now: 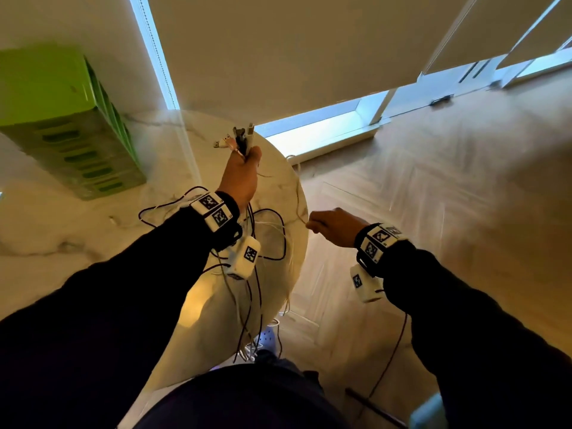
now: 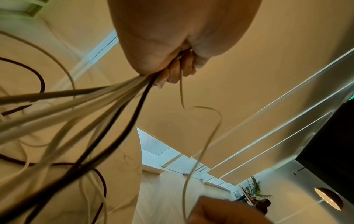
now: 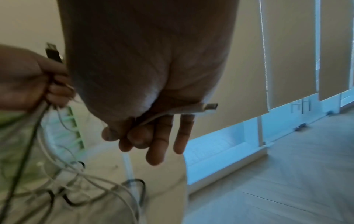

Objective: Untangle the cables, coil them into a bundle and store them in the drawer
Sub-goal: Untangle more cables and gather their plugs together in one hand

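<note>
Several cables point(image 1: 263, 243), white and dark, were gathered in the left hand point(image 1: 240, 178), whose fingers were curled tight round them near their plug ends. The plugs point(image 1: 240, 139) stuck up just above that fist, fanned slightly apart. Below the fist the cables hung down in loose crossed loops over the round marble table point(image 1: 278, 181), and some trailed past its edge toward the floor.

To the right of the left hand, and lower, the right hand point(image 1: 332, 226) pinched the end of one thin white cable point(image 1: 298, 205). In the right wrist view its connector point(image 3: 210, 106) poked out beside the palm, the thumb and nearest fingers closed on the cord while the other fingers point(image 3: 181, 133) hung straighter. That cable ran in a slack curve from the right hand up to the left fist.

Left of the left hand, well apart, stood a green drawer unit point(image 1: 62, 125) on the table.
</note>
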A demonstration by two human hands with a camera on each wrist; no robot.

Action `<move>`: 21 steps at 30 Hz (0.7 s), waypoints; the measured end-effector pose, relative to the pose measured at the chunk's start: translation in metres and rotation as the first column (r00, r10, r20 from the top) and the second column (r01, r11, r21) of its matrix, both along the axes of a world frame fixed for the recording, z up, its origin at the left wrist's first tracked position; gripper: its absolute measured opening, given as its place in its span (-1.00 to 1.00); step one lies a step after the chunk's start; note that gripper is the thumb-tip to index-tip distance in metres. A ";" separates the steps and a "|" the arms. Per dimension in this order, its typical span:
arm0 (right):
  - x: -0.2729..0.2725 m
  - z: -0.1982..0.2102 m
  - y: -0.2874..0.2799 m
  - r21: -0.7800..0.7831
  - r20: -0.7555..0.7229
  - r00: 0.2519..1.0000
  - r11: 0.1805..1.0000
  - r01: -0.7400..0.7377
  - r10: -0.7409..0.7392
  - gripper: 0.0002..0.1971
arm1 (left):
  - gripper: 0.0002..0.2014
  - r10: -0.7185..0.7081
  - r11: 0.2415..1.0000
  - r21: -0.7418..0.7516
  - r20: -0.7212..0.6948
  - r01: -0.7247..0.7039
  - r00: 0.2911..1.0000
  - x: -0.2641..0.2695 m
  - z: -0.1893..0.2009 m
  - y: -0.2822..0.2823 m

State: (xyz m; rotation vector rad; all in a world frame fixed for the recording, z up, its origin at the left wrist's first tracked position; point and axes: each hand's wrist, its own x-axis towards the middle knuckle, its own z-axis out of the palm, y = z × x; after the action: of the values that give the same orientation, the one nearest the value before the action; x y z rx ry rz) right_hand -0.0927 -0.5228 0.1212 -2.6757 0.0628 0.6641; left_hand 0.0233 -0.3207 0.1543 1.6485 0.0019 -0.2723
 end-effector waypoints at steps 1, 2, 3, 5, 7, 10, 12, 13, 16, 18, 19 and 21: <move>-0.007 -0.011 -0.009 -0.036 -0.046 0.999 0.999 0.026 -0.028 -0.77 | -0.78 -0.016 1.000 -0.013 -0.013 0.016 1.000 -0.002 -0.001 -0.002; -0.013 -0.022 -0.016 -0.072 -0.085 0.995 0.997 0.040 -0.047 -0.81 | -0.78 -0.034 0.999 -0.022 -0.026 0.033 0.999 -0.005 -0.002 -0.003; -0.018 -0.030 -0.020 -0.096 -0.113 0.992 0.994 0.050 -0.060 -0.80 | -0.78 -0.056 0.998 -0.031 -0.034 0.055 0.998 -0.008 -0.003 -0.005; -0.018 -0.038 -0.022 -0.101 -0.115 0.986 0.989 0.113 -0.124 -0.69 | -0.79 -0.122 0.992 -0.045 -0.019 0.121 0.992 -0.016 -0.003 -0.008; -0.011 -0.032 -0.020 -0.068 -0.054 0.975 0.975 0.212 -0.216 -0.67 | -0.80 -0.191 0.981 -0.028 -0.002 0.191 0.982 -0.023 -0.003 -0.011; 0.005 -0.004 -0.011 0.185 0.020 0.932 0.917 0.353 -0.363 -0.69 | -0.82 -0.263 0.964 -0.023 0.010 0.264 0.965 -0.032 -0.001 -0.013; 0.011 0.019 0.002 0.467 -0.100 0.904 0.783 0.411 -0.415 -0.66 | -0.82 -0.290 0.956 -0.030 0.011 0.290 0.957 -0.036 0.000 -0.014; 0.011 0.029 0.009 0.529 -0.139 0.914 0.752 0.394 -0.381 -0.62 | -0.82 -0.297 0.954 -0.029 0.008 0.297 0.955 -0.038 -0.001 -0.015; 0.011 0.042 0.029 0.477 -0.103 0.983 0.859 0.185 -0.155 -0.60 | -0.79 -0.310 0.951 -0.004 0.015 0.310 0.951 -0.040 -0.004 -0.017; 0.008 0.042 0.036 0.420 -0.048 0.998 0.906 0.058 -0.042 -0.65 | -0.76 -0.310 0.951 0.023 0.039 0.310 0.950 -0.040 -0.006 -0.018; 0.006 0.041 0.037 0.405 -0.011 0.999 0.914 0.035 -0.034 -0.67 | -0.77 -0.303 0.953 0.041 0.053 0.302 0.951 -0.039 -0.006 -0.017; 0.001 0.042 0.034 0.399 0.104 0.990 0.916 0.044 -0.093 -0.68 | -0.76 -0.286 0.958 0.044 0.063 0.284 0.956 -0.037 -0.008 -0.015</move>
State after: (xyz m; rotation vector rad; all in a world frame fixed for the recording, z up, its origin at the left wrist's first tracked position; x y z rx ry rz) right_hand -0.0918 -0.4893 0.1632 -2.3030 -0.0104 0.4357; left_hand -0.0134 -0.3356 0.1465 1.6913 -0.2871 -0.4373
